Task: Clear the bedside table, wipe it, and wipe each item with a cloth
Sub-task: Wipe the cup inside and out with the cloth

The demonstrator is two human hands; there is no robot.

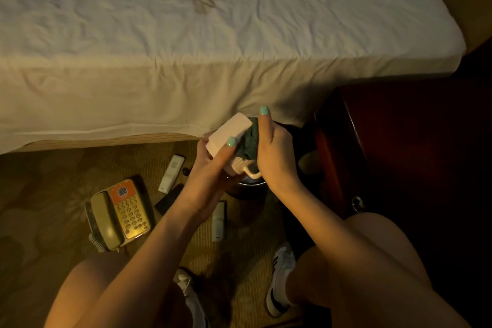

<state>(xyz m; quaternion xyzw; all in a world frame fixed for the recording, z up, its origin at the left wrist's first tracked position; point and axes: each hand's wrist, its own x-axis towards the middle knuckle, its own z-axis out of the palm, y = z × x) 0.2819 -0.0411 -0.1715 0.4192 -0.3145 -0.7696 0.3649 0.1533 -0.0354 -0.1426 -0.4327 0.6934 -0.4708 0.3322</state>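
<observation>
The bare knees point(386, 261) are bent low, probably so the person can work close to the floor, where the cleared things lie. The bed point(213, 34) fills the upper view. Beside it at the right stands the dark wooden table point(399, 141); what shows of its top is too dark to tell if it is wiped. On the carpet lies the telephone point(119, 213), set there seemingly to free the table. Above the carpet, near the bed's edge, the left hand point(213, 165) has its grip closed around a pale box-shaped item point(229, 133), tilted, likely to offer a side to the cloth. The right hand point(274, 149) grips a green cloth point(249, 141) and presses it against that item. Two white remotes point(171, 173) and a flat black object point(170, 198) lie beside the telephone, perhaps awaiting their turn.
</observation>
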